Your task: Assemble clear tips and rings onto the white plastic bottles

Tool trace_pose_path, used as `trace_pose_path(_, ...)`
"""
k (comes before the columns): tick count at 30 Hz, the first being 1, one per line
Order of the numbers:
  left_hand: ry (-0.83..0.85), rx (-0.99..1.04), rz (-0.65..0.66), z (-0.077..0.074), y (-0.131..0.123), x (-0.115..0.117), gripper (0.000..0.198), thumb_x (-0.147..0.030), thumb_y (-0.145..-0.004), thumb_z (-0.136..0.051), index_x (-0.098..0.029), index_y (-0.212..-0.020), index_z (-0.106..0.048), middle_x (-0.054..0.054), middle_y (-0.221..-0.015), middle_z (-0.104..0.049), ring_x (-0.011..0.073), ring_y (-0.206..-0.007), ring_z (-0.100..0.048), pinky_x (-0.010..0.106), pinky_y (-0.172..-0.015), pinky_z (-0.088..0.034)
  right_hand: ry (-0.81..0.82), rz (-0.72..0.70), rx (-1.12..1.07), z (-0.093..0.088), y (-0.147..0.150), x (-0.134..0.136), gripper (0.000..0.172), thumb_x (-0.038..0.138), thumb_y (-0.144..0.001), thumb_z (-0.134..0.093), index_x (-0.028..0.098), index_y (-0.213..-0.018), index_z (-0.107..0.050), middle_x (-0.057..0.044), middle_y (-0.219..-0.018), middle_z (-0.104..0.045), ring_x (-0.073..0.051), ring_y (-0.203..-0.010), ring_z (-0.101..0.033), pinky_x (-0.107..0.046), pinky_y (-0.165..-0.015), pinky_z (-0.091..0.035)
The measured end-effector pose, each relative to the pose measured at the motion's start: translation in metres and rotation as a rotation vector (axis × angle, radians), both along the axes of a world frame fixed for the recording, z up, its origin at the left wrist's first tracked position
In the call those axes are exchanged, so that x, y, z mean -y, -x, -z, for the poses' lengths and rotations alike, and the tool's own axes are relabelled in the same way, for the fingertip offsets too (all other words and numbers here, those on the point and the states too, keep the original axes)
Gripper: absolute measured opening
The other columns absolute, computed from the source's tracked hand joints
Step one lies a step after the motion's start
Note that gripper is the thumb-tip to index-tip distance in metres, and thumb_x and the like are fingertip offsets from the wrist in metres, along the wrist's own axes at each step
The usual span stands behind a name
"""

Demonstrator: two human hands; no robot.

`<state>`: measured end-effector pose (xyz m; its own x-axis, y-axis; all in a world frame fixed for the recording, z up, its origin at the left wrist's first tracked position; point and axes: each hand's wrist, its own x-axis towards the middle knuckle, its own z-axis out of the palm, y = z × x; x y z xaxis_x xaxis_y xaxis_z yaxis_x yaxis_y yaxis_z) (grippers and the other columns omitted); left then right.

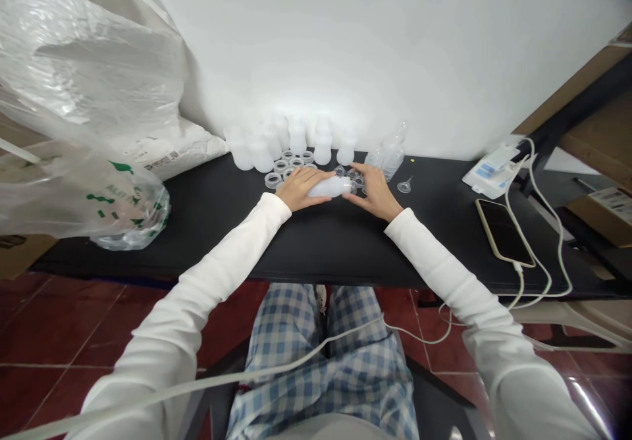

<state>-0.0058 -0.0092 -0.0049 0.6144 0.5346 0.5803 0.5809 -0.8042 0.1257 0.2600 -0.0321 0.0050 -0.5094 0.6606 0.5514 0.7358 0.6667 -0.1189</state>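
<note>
A frosted white plastic bottle (326, 188) lies on its side between my hands, just above the black table. My left hand (302, 188) wraps round its left end. The fingers and thumb of my right hand (370, 191) close round the neck end on the right. Just behind my hands are several clear collar rings (273, 180) in a cluster. Clear nipple-shaped pieces (340, 170) lie close to my right fingertips, partly hidden by them. Another such piece (404, 185) sits alone to the right.
Several white bottles (322, 142) stand along the wall, beside a stack of clear nipple-shaped pieces (394, 152). Plastic bags (131, 222) crowd the left side. A phone (503, 230) with a white cable and a white power strip (490, 171) lie at the right. Another cable (276, 367) crosses my lap.
</note>
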Motion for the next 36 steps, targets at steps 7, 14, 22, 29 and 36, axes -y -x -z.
trace_pose_path(7,0.039,0.005,-0.002,-0.002,0.002,0.000,0.058,-0.046,-0.089,-0.071,-0.022,-0.141,-0.059,0.013,-0.126,-0.071,0.0294,-0.121,-0.063,0.042,-0.104,-0.045,-0.003,-0.149,0.018,0.002,0.002,-0.002,0.036,0.028,-0.101,-0.049,0.022,-0.135,-0.053,-0.014,-0.133,-0.064,-0.031,-0.121,-0.059,-0.047,-0.098,-0.045)
trace_pose_path(14,0.035,0.013,-0.005,0.000,0.002,-0.001,0.060,-0.049,-0.090,-0.070,-0.021,-0.141,-0.059,0.014,-0.128,-0.071,0.0295,-0.121,-0.063,0.043,-0.105,-0.044,0.013,-0.135,0.001,-0.004,-0.002,-0.001,0.042,0.046,-0.102,-0.049,0.022,-0.135,-0.055,-0.013,-0.121,-0.070,-0.030,-0.101,-0.064,-0.045,-0.090,-0.048)
trace_pose_path(22,-0.020,0.030,-0.004,-0.001,0.000,0.002,0.055,-0.048,-0.094,-0.063,-0.023,-0.143,-0.058,0.014,-0.131,-0.070,0.0293,-0.122,-0.062,0.043,-0.104,-0.042,0.015,-0.120,-0.049,-0.004,0.000,0.001,0.056,0.061,-0.100,-0.043,0.016,-0.130,-0.057,-0.013,-0.104,-0.070,-0.028,-0.089,-0.060,-0.042,-0.083,-0.044)
trace_pose_path(29,-0.113,0.056,-0.025,0.004,-0.008,0.004,0.047,-0.043,-0.096,-0.060,-0.024,-0.140,-0.061,0.012,-0.132,-0.070,0.0274,-0.120,-0.063,0.042,-0.103,-0.041,0.032,-0.081,-0.070,-0.005,-0.003,0.001,0.059,0.065,-0.099,-0.040,0.015,-0.125,-0.060,-0.007,-0.080,-0.063,-0.025,-0.075,-0.055,-0.042,-0.082,-0.040)
trace_pose_path(36,-0.067,0.058,-0.083,0.000,-0.006,0.004,0.051,-0.048,-0.093,-0.063,-0.022,-0.137,-0.062,0.013,-0.126,-0.071,0.0302,-0.117,-0.065,0.043,-0.100,-0.045,0.018,-0.002,0.007,-0.008,0.000,0.002,0.055,0.056,-0.104,-0.031,0.017,-0.134,-0.057,-0.012,-0.099,-0.067,-0.028,-0.093,-0.061,-0.043,-0.086,-0.042)
